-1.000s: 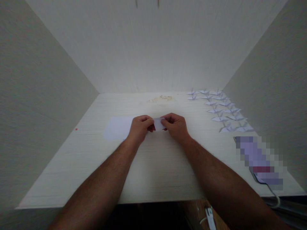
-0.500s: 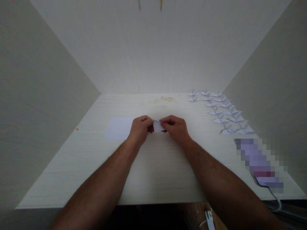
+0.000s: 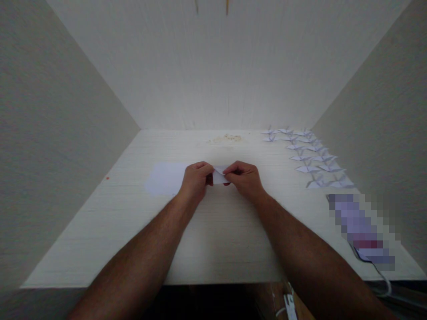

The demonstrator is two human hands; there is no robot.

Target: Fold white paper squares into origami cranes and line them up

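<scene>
Between my two hands is a small folded piece of white paper [image 3: 219,178], held just above the middle of the table. My left hand [image 3: 196,178] pinches its left edge, with the thumb on top and fingers curled behind. My right hand [image 3: 245,177] grips the right side, its thumb and forefinger at a slanting fold line near the upper edge. Just left of my left hand lies flat white paper [image 3: 165,178], partly hidden by that hand; whether it is one sheet or a stack I cannot tell.
Several folded white paper cranes [image 3: 313,158] stand in rows at the back right. Nearer on the right lies a blurred-out phone [image 3: 360,229] with a white cable [image 3: 383,278] over the table's front edge. Walls enclose the table [image 3: 220,249] on the left, back and right.
A flap at the paper's top edge now shows a slanting fold beside my right fingertips. Both hands keep nearly the same place. The view has shifted slightly.
</scene>
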